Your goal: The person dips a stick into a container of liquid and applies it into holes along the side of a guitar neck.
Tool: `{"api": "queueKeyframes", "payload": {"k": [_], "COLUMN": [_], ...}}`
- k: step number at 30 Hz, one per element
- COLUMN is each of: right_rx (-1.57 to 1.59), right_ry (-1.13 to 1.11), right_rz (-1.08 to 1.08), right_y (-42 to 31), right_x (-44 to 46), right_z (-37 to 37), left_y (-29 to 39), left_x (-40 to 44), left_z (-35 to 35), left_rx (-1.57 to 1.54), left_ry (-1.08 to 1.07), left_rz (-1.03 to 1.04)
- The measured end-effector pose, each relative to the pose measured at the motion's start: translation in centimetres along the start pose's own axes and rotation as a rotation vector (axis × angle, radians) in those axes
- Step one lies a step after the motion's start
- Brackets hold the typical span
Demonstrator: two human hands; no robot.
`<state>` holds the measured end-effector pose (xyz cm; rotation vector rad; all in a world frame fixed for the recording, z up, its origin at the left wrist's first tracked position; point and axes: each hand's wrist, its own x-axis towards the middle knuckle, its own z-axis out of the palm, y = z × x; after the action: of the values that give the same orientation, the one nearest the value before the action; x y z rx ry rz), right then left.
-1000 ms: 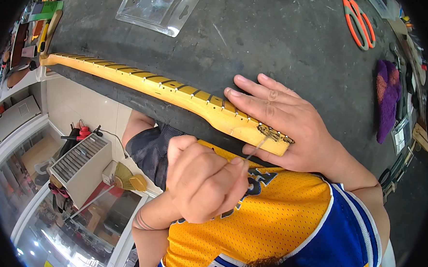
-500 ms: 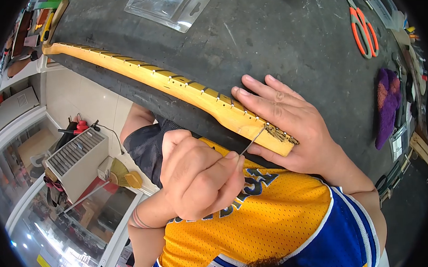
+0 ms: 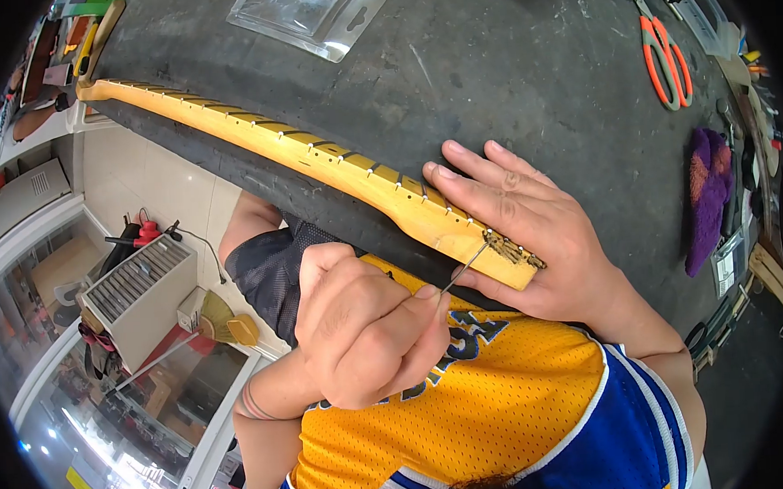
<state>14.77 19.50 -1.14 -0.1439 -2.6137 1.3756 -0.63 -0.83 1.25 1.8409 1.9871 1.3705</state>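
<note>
Along the edge of a dark grey worktop (image 3: 401, 85), a long yellow wooden guitar neck (image 3: 344, 176) is laid slantwise from upper left to centre right. Beyond it, a clear plastic blister pack (image 3: 309, 19) is seen. A thin metal rod (image 3: 464, 270) is pinched in the closed left hand (image 3: 360, 326), its tip set at the edge of the neck's blackened end patch (image 3: 513, 249). That end is held between thumb and outstretched fingers by the right hand (image 3: 537, 228). Farther right, orange-and-grey-handled scissors (image 3: 666, 66) are placed above a purple cloth (image 3: 706, 201).
</note>
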Motion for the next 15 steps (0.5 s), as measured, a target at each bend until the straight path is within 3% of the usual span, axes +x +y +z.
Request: {"api": "queueKeyframes", "payload": {"k": [15], "right_rx": [0.002], "right_ry": [0.007], "right_rz": [-0.005], "right_y": [0.02], "right_x": [0.01], "right_z": [0.01], "left_y": [-0.16], "left_x": [-0.29], "left_z": [-0.10], "left_rx": [0.005], "left_ry": [-0.004], "left_rz": [-0.002]}}
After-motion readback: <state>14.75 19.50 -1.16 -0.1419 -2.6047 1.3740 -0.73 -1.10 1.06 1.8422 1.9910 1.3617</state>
